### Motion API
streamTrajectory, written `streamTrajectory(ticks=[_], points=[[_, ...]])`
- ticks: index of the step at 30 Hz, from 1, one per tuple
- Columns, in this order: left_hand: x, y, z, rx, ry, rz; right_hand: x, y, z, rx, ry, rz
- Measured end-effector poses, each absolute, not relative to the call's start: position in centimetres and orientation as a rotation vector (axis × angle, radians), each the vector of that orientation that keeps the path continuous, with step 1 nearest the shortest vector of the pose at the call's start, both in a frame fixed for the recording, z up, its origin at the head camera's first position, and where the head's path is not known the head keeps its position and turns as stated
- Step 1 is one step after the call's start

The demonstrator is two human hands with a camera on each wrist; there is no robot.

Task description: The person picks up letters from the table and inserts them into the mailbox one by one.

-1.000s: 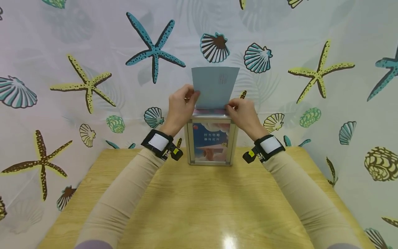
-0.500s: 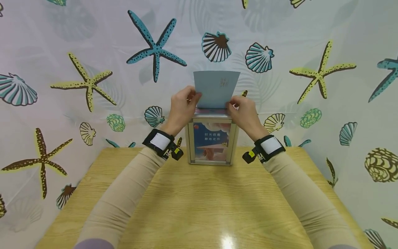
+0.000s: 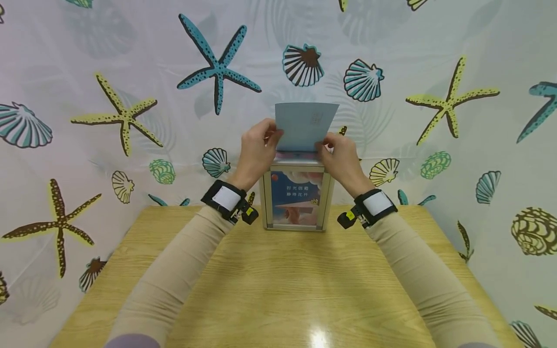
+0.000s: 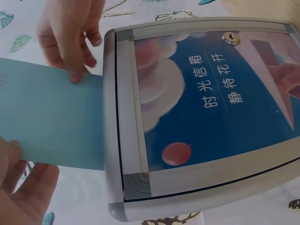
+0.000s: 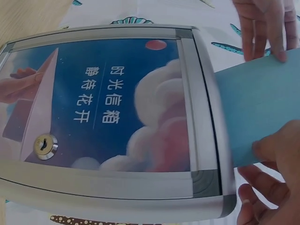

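A light-blue envelope (image 3: 304,125) with a small printed block near one corner stands upright at the top of a metal-framed letter box (image 3: 296,198). My left hand (image 3: 256,147) pinches its left edge between thumb and fingers. On the opposite side, low down by the box top, my right hand (image 3: 341,159) pinches the right edge. Seen from the left wrist, the envelope (image 4: 56,117) meets the box's top edge, and its lower end is hidden behind the frame. The box's blue front panel (image 5: 93,98) bears white characters, pink clouds and a round keyed lock (image 5: 45,146).
The letter box stands near the back of a wooden table (image 3: 278,280). Behind it hangs a white curtain (image 3: 165,43) printed with starfish and shells, which also runs along both sides.
The envelope has moved down toward the box top and slightly right, its upper edge now lower. Both hands keep their pinch; the left has shifted a little right. The box stays put.
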State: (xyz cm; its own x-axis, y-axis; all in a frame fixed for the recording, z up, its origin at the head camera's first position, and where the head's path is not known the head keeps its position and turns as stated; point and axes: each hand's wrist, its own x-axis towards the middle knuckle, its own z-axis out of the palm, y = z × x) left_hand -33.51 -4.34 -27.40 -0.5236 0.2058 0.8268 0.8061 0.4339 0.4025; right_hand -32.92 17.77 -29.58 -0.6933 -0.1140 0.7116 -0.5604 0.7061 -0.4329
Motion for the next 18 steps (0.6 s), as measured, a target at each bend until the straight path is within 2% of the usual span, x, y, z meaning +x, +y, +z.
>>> streamTrajectory(ticks=[18], points=[[-33.4,-4.52,-27.52,-0.82,-1.996,-1.103,-32.3,17.93,-29.67,0.488,-2.175,1.027]])
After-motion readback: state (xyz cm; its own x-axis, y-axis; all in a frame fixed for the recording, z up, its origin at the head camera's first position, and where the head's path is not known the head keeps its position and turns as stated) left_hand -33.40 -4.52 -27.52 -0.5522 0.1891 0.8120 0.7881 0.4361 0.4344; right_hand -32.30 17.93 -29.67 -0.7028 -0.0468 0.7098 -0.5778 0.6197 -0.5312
